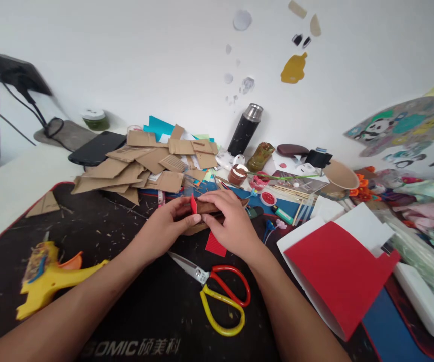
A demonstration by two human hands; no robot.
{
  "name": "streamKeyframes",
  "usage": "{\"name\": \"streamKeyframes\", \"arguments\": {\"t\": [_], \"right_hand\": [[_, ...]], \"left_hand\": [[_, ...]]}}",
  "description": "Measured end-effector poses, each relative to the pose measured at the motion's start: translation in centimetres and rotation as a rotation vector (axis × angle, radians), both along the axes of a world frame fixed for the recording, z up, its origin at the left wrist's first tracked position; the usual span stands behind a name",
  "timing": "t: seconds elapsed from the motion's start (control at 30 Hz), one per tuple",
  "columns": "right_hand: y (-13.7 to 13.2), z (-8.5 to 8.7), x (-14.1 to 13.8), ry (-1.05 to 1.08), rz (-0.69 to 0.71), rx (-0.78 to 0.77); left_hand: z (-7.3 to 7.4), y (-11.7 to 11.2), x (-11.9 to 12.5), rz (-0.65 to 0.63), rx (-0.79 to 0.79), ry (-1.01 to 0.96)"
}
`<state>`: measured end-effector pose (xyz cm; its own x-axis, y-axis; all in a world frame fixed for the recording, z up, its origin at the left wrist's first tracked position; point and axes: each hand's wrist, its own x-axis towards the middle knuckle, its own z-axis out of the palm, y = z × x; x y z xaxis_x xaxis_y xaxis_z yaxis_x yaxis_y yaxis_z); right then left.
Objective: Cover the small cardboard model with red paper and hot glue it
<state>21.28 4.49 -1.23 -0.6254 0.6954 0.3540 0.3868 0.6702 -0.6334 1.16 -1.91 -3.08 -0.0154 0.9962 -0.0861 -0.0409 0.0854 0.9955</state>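
A brown cardboard piece [207,206], apparently shaped into something low and long, lies between my hands above the black mat. My left hand [167,224] pinches a small red paper piece [193,204] upright at its left end. My right hand [232,219] closes over the cardboard from the right, thumb and fingers on its sides; part of it is hidden underneath. Just below my right hand lies a red corrugated scrap [215,245]. Scissors [205,276] with one red and one yellow handle rest nearer to me, blades half open.
A yellow glue gun [47,281] lies at left. Cardboard scraps [126,168] pile up behind my left hand. A black thermos [245,129] stands by the wall, near a brown jar [238,174]. Folded red card [341,271] lies at right, over white sheets.
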Motion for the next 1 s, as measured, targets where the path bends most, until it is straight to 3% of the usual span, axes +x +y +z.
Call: {"name": "streamKeyframes", "arguments": {"t": [0.63, 1.0], "right_hand": [[-0.2, 0.4, 0.0, 0.033, 0.003, -0.030], [-0.8, 0.8, -0.1, 0.129, 0.043, -0.039]], "left_hand": [[0.3, -0.3, 0.3, 0.037, 0.020, 0.096], [0.5, -1.6, 0.4, 0.176, -0.016, 0.218]]}}
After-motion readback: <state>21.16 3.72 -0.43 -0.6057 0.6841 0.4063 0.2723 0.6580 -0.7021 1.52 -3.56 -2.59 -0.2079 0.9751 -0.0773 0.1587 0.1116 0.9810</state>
